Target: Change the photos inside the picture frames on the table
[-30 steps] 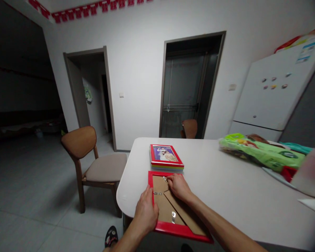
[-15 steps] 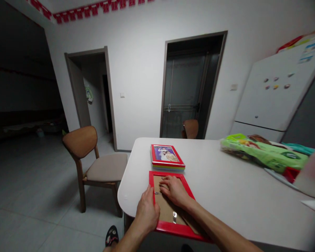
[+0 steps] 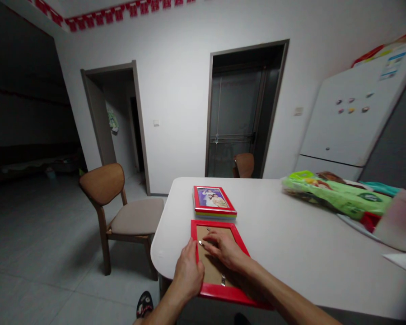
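My left hand [image 3: 189,271] grips the left edge of the frame [image 3: 223,292], back up on the table [image 3: 291,243]. My right hand [image 3: 226,250], half curled, touches a clip [image 3: 200,243]; whether pinching, I can't tell.

Light is dim and uneven, brightest on the white painted wall [image 3: 175,113], with the far left nearly black. The brown wooden chair with beige seat [image 3: 135,216] casts a soft shadow leftward. Faint sheen lies along the glossy red picture frame [image 3: 223,291]. Wide-angle distortion slants the tall white refrigerator [image 3: 338,122]; the right edge blurs and its corners darken.
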Demonstrator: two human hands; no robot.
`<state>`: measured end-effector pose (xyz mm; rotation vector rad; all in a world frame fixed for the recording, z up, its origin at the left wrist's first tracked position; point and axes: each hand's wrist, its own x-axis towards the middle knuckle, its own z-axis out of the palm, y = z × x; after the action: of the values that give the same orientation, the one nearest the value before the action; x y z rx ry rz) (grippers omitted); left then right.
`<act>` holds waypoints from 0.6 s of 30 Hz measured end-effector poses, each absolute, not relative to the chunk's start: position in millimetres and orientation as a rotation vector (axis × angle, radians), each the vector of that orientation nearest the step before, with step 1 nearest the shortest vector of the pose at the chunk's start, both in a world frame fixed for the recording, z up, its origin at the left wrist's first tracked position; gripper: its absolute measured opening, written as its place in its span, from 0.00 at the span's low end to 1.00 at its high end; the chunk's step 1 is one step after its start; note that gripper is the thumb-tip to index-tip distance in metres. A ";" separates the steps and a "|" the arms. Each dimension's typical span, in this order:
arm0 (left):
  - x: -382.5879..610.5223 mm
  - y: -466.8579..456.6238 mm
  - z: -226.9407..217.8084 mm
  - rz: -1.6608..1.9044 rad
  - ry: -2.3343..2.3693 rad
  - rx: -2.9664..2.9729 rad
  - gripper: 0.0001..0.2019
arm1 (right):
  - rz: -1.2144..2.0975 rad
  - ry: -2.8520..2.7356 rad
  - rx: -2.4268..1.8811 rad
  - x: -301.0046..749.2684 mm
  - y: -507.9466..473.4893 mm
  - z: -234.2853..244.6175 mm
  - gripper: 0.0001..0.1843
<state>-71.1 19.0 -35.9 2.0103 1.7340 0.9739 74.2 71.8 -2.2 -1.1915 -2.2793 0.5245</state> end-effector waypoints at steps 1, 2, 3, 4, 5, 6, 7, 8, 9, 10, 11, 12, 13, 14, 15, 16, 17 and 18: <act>-71.1 18.7 -36.2 0.979 1.732 1.998 0.27 | 0.585 -2.318 -1.153 82.3 66.6 2.5 0.14; -71.1 18.4 -36.2 0.981 1.732 1.989 0.27 | 0.646 -2.368 -1.125 90.6 60.7 6.6 0.13; -71.0 18.2 -36.0 0.979 1.737 1.983 0.27 | 0.701 -2.423 -1.105 98.2 54.6 9.8 0.12; -70.8 17.9 -35.7 0.976 1.743 1.978 0.27 | 0.744 -2.475 -1.091 104.5 48.7 11.9 0.12; -70.5 17.7 -35.2 0.972 1.751 1.975 0.27 | 0.770 -2.512 -1.079 109.1 43.3 12.6 0.13; -70.2 17.5 -34.7 0.969 1.761 1.972 0.27 | 0.778 -2.527 -1.068 111.9 38.6 12.0 0.12; -69.7 17.4 -34.2 0.965 1.769 1.971 0.26 | 0.769 -2.523 -1.058 112.8 34.8 10.3 0.12; -69.3 17.2 -33.8 0.960 1.774 1.972 0.26 | 0.747 -2.503 -1.050 112.3 32.0 7.6 0.10; -68.9 17.1 -33.4 0.954 1.777 1.976 0.26 | 0.725 -2.477 -1.044 110.7 30.2 4.5 0.09; -68.5 17.0 -33.2 0.948 1.777 1.978 0.26 | 0.703 -2.448 -1.041 108.5 29.3 1.2 0.08; -68.2 17.0 -33.2 0.945 1.778 1.976 0.26 | 0.681 -2.420 -1.038 106.4 29.2 -1.9 0.07; -67.9 17.0 -33.4 0.944 1.777 1.972 0.26 | 0.660 -2.397 -1.033 104.7 29.7 -4.8 0.06; -67.8 17.1 -33.7 0.947 1.776 1.965 0.26 | 0.646 -2.378 -1.032 103.6 30.6 -7.1 0.06; -67.7 17.4 -34.1 0.951 1.775 1.957 0.26 | 0.639 -2.359 -1.041 103.3 31.9 -8.9 0.06; -67.8 17.6 -34.5 0.954 1.771 1.952 0.26 | 0.634 -2.337 -1.062 103.8 33.4 -10.3 0.07; -67.8 17.9 -34.9 0.955 1.766 1.950 0.26 | 0.622 -2.309 -1.102 104.7 35.0 -11.2 0.09; -67.9 18.2 -35.2 0.952 1.761 1.954 0.26 | 0.600 -2.279 -1.158 105.7 36.7 -12.0 0.12; -67.9 18.5 -35.4 0.948 1.756 1.959 0.26 | 0.562 -2.248 -1.227 106.7 38.4 -12.7 0.15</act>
<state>-67.9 18.5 -35.4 1.9595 1.7560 0.9482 106.7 38.4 -12.7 -1.2270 -2.2480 0.5621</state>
